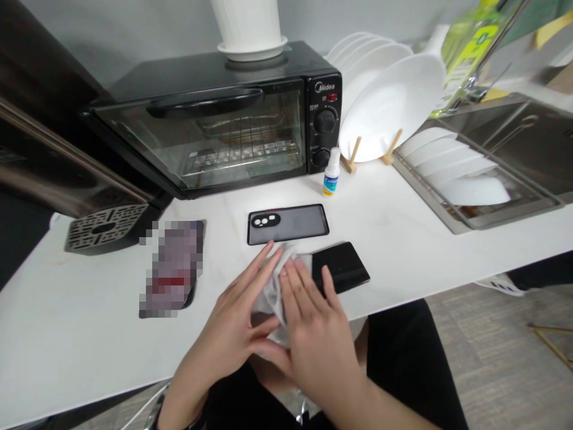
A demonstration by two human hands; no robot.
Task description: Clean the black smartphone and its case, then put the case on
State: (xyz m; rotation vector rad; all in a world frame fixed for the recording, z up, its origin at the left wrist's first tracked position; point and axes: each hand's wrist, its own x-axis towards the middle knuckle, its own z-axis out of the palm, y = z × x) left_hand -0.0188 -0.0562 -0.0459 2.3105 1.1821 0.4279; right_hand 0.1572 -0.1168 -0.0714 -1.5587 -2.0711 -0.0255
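A light grey cloth (268, 296) lies bunched between my two hands over the left part of a black smartphone (344, 266). My left hand (233, 319) has its fingers along the cloth's left side, with the thumb bent in below. The fingers of my right hand (316, 325) press the cloth from above, while its little finger rests by the dark screen. The cloth and hands hide the phone's left end. Just behind lies a translucent phone case (304, 223) with a black rim and camera cut-out. A small white spray bottle (330, 174) stands farther back.
A partly pixelated flat object (174, 263) lies at left near a machine's drip tray (107, 228). A black toaster oven (233, 131) carries a white pot (248, 27). Upright white plates (387, 101) stand beside the sink (514, 125). The white counter's (403, 263) front edge is near my lap.
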